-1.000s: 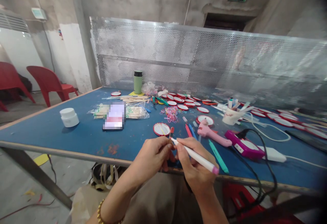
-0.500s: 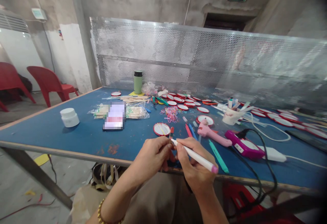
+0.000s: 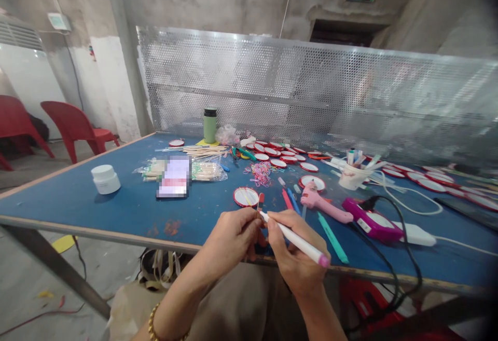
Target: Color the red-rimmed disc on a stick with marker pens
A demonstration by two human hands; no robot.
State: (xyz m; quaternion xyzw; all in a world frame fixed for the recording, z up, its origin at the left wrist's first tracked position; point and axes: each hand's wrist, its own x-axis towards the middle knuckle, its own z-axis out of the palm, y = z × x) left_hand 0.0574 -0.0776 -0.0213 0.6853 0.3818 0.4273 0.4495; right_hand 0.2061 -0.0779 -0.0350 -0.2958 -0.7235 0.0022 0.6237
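My left hand is closed around a thin wooden stick with a red tip, held upright over the near edge of the blue table. My right hand grips a white marker with a pink end in a writing hold. The marker's tip touches the stick where my left fingers pinch it. A round red-rimmed white disc lies on the table just beyond both hands.
A pink glue gun, a magenta tool with a black cable, loose markers, a paper cup of pens, several red-rimmed discs, bagged sticks, a white jar and a green bottle sit on the table. Perforated metal screen behind; red chairs left.
Both hands have stayed almost where they were; the marker shifted only slightly against the stick.
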